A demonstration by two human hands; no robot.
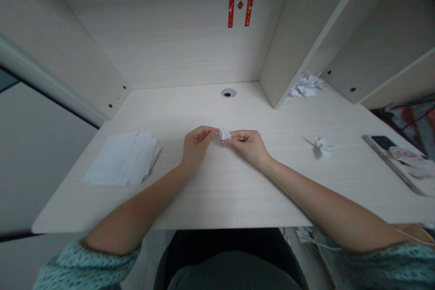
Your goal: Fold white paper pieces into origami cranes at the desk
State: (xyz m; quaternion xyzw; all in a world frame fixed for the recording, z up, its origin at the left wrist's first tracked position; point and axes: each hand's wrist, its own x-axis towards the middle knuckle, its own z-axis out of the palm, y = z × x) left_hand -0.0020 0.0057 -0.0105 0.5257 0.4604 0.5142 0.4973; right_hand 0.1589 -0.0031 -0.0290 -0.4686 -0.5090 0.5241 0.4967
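Paper [225, 134], white and folded down to a small piece, sits between the two hands over the middle of the desk [204, 204], level with the fingertips of both and nearer to the far wall's foot than to the wrists' owner; the left hand [197, 144] has it by the left edge, thumb and forefinger closed together in a pinch with the other fingers curled in, while the right hand [250, 146] pinches its right, lower edge, thumb on the near side and fingers bent behind. The folds are too small to make out clearly, and whether the piece touches the desk cannot be told. On the left, well apart from the left hand, a fanned stack of white sheets [117, 158] lies flat. On the right, beyond the right forearm, a pointed folded figure [323, 147] of white paper rests alone, and farther right a phone [396, 163] lies near the desk's right side. At the far right, partly behind an upright panel [302, 41], is a heap of folded white pieces [307, 84]. A round cable hole [228, 93] lies beyond the hands, near the far wall [176, 45], which bears red paper strips [231, 10]
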